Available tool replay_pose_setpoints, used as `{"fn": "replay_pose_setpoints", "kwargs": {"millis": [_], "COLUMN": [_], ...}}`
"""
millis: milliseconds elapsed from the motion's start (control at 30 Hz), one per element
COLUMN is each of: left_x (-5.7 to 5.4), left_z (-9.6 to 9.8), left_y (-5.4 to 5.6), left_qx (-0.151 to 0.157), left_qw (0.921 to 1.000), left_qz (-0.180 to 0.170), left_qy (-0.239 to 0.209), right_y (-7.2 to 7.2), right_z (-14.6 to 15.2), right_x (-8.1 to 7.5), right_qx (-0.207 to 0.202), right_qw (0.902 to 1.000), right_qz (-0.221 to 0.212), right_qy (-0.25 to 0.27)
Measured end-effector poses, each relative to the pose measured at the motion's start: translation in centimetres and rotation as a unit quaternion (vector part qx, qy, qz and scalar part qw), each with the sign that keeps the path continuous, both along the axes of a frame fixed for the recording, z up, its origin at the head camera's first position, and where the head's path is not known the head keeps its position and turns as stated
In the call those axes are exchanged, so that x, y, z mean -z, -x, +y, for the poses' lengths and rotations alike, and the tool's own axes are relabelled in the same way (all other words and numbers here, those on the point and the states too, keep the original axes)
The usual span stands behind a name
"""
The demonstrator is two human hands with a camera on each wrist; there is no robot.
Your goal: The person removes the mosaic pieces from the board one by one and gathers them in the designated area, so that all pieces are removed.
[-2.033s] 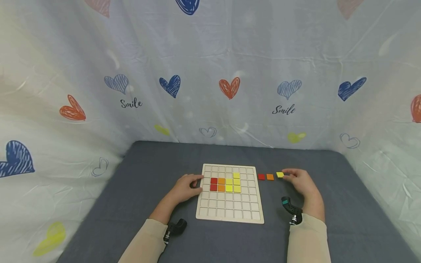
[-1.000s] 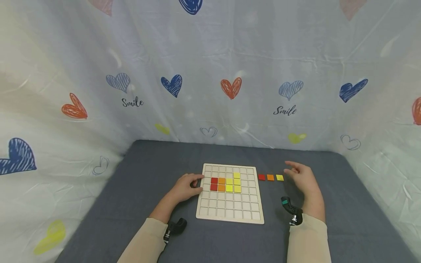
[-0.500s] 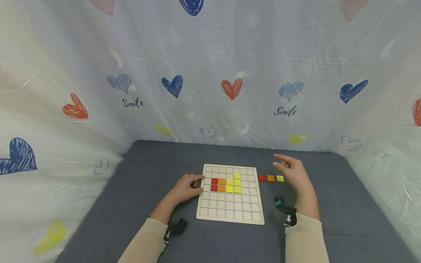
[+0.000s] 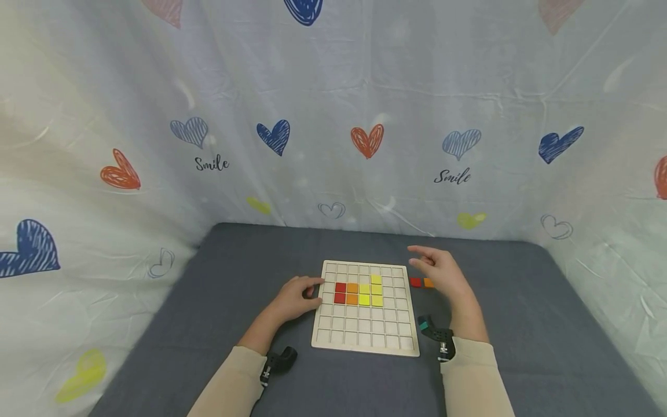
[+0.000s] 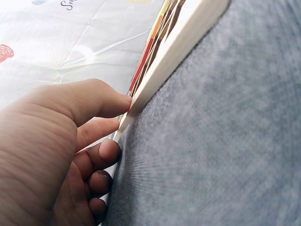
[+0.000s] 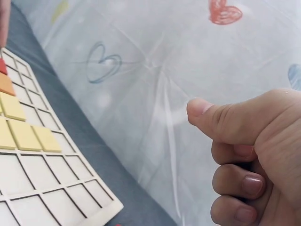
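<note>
A pale wooden grid board lies on the table, with red tiles, orange tiles and yellow tiles in its upper middle cells. My left hand touches the board's left edge with thumb and forefinger tips, set apart; the left wrist view shows the other fingers loosely bent beneath. Holding nothing, my right hand hovers near the board's upper right corner. Its forefinger and thumb point left with a gap between; the remaining fingers are curled. A loose red tile and orange tile lie beside the board.
Dark grey cloth covers the table. A pale curtain printed with hearts hangs behind and at both sides. Black wrist-worn devices sit on the left wrist and the right wrist.
My right hand set a yellow tile down at the end of the loose row, let go, rose and moved left; it now hides that tile. My left hand stayed at the board's edge.
</note>
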State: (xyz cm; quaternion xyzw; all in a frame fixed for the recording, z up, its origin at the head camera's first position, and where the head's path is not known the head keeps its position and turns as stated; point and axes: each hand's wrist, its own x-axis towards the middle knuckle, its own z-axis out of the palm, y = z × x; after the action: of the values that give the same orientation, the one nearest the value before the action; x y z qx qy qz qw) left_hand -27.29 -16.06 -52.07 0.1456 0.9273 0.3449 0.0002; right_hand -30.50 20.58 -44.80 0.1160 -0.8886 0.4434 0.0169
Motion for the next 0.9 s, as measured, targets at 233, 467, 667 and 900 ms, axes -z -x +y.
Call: {"fn": "replay_pose_setpoints", "kwargs": {"millis": [233,467,667,900], "left_x": [0.0,0.0,-0.1,-0.2], "left_z": [0.0,-0.1,-0.1,-0.1], "left_y": [-0.1,-0.1,-0.2,-0.2], "left_qx": [0.002,0.005,0.008,0.004], "left_qw": [1.0000,1.0000,1.0000,1.0000], "left_qz": [0.001,0.002,0.002,-0.003], "left_qy": [0.000,-0.002,-0.005,-0.006], "right_y": [0.4,0.6,0.8,1.1], "right_z": [-1.4,-2.7,-3.8,-4.8], "right_x": [1.0,1.6,2.6,3.7], "right_qx": [-0.032,-0.066,-0.055,-0.060], "right_qw": [0.9994,0.9974,0.9974,0.9958], "right_qz": [-0.016,-0.027,-0.043,-0.060], "right_qy": [0.005,0.007,-0.017,-0.035]}}
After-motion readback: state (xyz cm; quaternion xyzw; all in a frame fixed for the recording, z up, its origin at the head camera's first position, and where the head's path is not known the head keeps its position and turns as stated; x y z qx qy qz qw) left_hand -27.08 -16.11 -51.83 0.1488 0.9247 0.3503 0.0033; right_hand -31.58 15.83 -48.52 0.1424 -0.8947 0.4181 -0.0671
